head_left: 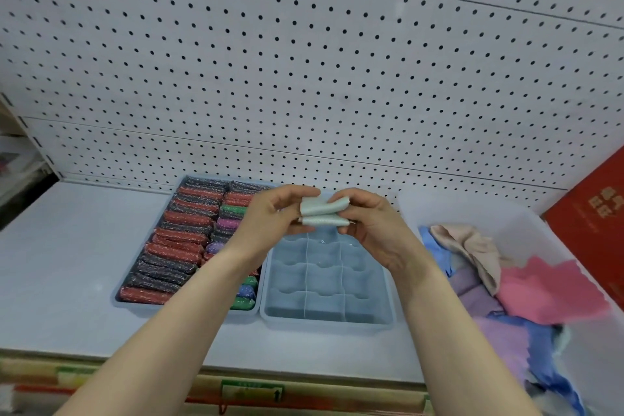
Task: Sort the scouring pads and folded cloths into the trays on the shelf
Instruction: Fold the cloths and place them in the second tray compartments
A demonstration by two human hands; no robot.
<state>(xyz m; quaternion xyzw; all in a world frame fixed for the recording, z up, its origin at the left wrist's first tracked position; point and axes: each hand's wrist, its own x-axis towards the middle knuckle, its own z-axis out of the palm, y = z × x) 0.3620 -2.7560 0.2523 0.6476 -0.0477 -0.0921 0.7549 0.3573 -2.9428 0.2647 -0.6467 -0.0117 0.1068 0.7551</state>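
Folded cloth (324,211) pinched between left hand (270,213) and right hand (369,223).

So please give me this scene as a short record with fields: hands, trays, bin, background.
left hand: pinches the left end of the pale cloth
right hand: pinches its right end, above the divided tray
left tray: filled with rows of scouring pads, red, dark, green, purple
divided tray: the visible compartments hold nothing
clear bin: loose cloths, pink, beige, purple, blue
background: white pegboard
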